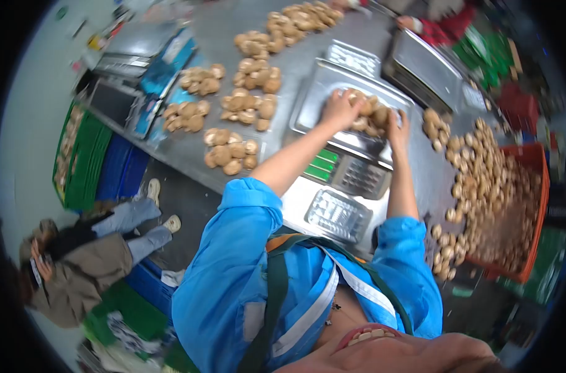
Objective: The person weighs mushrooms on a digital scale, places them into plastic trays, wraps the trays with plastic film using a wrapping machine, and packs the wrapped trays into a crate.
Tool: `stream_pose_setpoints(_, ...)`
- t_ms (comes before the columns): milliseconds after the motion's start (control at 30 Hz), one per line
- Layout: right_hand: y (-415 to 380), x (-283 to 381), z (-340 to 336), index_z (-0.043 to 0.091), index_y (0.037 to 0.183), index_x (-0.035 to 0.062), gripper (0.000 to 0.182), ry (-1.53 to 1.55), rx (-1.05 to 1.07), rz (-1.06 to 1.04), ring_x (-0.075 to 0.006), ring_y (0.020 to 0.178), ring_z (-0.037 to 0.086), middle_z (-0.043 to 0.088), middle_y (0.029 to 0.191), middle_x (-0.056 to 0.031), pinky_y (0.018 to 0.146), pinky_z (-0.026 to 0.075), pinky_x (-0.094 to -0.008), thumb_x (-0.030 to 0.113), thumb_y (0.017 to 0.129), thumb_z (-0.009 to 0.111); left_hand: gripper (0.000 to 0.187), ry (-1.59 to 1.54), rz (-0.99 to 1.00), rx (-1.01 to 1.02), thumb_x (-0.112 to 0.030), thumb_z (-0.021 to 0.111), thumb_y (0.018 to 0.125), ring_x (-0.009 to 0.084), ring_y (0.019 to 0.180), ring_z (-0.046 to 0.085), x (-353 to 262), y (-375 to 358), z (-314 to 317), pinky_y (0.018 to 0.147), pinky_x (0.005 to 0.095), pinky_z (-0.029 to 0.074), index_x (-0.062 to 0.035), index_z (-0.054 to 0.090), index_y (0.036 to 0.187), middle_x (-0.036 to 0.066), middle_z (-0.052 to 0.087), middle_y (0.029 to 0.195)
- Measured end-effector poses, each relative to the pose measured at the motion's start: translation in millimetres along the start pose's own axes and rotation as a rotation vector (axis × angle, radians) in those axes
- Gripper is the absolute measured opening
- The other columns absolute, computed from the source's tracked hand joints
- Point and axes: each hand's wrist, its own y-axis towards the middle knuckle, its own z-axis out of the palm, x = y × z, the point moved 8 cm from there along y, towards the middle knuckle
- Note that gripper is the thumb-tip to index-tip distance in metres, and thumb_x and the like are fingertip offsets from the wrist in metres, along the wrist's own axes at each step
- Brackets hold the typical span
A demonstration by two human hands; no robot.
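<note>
Both hands (368, 115) cup mushrooms (371, 117) heaped on the scale tray (320, 93) beside a mushroom-filled orange crate (538, 205).

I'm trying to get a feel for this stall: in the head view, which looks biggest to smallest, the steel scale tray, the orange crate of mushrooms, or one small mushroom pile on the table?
1. Orange plastic crate, though it is partly cut off at the edge.
2. Steel scale tray.
3. Small mushroom pile.

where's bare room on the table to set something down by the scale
Bare steel table shows between the small mushroom piles and the metal scale tray. Crowded: the tray, where both hands cup mushrooms, and the loose heap by the orange crate.
</note>
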Motion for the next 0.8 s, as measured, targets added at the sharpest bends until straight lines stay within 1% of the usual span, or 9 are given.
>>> stream_pose_setpoints(100, -17, 67, 18, 0.044, 0.124, -0.0035, 0.061, 0.071, 0.016, -0.206, -0.0314, 0.115, 0.044, 0.044, 0.124, -0.0230, 0.097, 0.034, -0.0377, 0.044, 0.086, 0.053, 0.055, -0.096, 0.067, -0.136, -0.045, 0.053, 0.083, 0.0429, 0.118, 0.036, -18, -20, -75, 0.098, 0.0453, 0.032, -0.0085, 0.046, 0.124, 0.028, 0.033, 0.130)
stream_pose_setpoints(233, -64, 149, 99, 0.043, 0.127, 0.0008, 0.056, 0.367, 0.194, -0.067, -0.0231, 0.105, 0.049, 0.040, 0.125, -0.0176, 0.087, 0.042, -0.0329, 0.041, 0.088, 0.052, 0.056, -0.104, 0.141, -0.317, -0.044, 0.055, 0.083, 0.0427, 0.120, 0.033, 8, -52, -194, 0.101, 0.0442, 0.029, -0.0057, 0.046, 0.123, 0.027, 0.032, 0.130)
stream_pose_setpoints(300, -87, 172, 157, 0.043, 0.127, 0.0025, 0.054, 0.335, 0.218, -0.210, -0.0212, 0.101, 0.049, 0.040, 0.124, -0.0158, 0.085, 0.042, -0.0321, 0.040, 0.089, 0.052, 0.056, -0.096, 0.142, -0.397, -0.044, 0.055, 0.083, 0.0418, 0.119, 0.034, 37, -77, -258, 0.100, 0.0444, 0.029, -0.0050, 0.046, 0.123, 0.027, 0.032, 0.131)
stream_pose_setpoints(367, -131, 205, 219, 0.041, 0.128, 0.0031, 0.053, 0.333, 0.304, -0.194, -0.0208, 0.098, 0.049, 0.039, 0.124, -0.0141, 0.082, 0.043, -0.0312, 0.038, 0.089, 0.051, 0.053, -0.035, 0.105, -0.476, -0.041, 0.056, 0.083, 0.0411, 0.117, 0.035, 72, -111, -326, 0.098, 0.0448, 0.030, -0.0047, 0.046, 0.121, 0.024, 0.032, 0.130)
stream_pose_setpoints(433, -178, 247, 282, 0.040, 0.129, 0.0034, 0.053, 0.338, 0.379, -0.241, -0.0203, 0.097, 0.049, 0.039, 0.124, -0.0134, 0.082, 0.042, -0.0309, 0.037, 0.089, 0.052, 0.051, -0.056, 0.051, -0.486, -0.038, 0.055, 0.085, 0.0388, 0.125, 0.028, 114, -143, -391, 0.103, 0.0420, 0.025, -0.0057, 0.045, 0.123, 0.023, 0.029, 0.133)
stream_pose_setpoints(500, -227, 293, 338, 0.042, 0.125, 0.0028, 0.050, 0.301, 0.482, -0.221, -0.0196, 0.098, 0.049, 0.040, 0.123, -0.0135, 0.083, 0.041, -0.0315, 0.037, 0.090, 0.052, 0.051, -0.101, 0.020, -0.510, -0.037, 0.054, 0.085, 0.0398, 0.125, 0.027, 159, -171, -451, 0.103, 0.0425, 0.025, -0.0068, 0.043, 0.125, 0.023, 0.027, 0.134)
stream_pose_setpoints(600, -283, 356, 416, 0.044, 0.123, 0.0022, 0.049, 0.302, 0.557, -0.329, -0.0261, 0.109, 0.045, 0.040, 0.125, -0.0160, 0.091, 0.038, -0.0350, 0.036, 0.089, 0.052, 0.048, 0.002, -0.109, -0.650, -0.036, 0.056, 0.084, 0.0410, 0.117, 0.034, 214, -215, -531, 0.098, 0.0453, 0.031, -0.0075, 0.045, 0.121, 0.023, 0.031, 0.130)
stream_pose_setpoints(700, -313, 406, 479, 0.045, 0.121, 0.0011, 0.048, 0.249, 0.598, -0.427, -0.0284, 0.115, 0.041, 0.040, 0.125, -0.0175, 0.095, 0.035, -0.0363, 0.035, 0.088, 0.054, 0.047, 0.055, -0.118, -0.699, -0.035, 0.056, 0.084, 0.0409, 0.118, 0.034, 248, -225, -607, 0.098, 0.0456, 0.031, -0.0084, 0.046, 0.121, 0.023, 0.031, 0.130)
stream_pose_setpoints(800, -310, 461, 521, 0.048, 0.117, -0.0013, 0.048, 0.201, 0.541, -0.530, -0.0310, 0.115, 0.040, 0.043, 0.122, -0.0193, 0.100, 0.028, -0.0377, 0.034, 0.086, 0.055, 0.045, 0.031, -0.047, -0.732, -0.034, 0.058, 0.083, 0.0407, 0.115, 0.037, 264, -200, -670, 0.096, 0.0449, 0.033, -0.0091, 0.048, 0.119, 0.023, 0.033, 0.128)
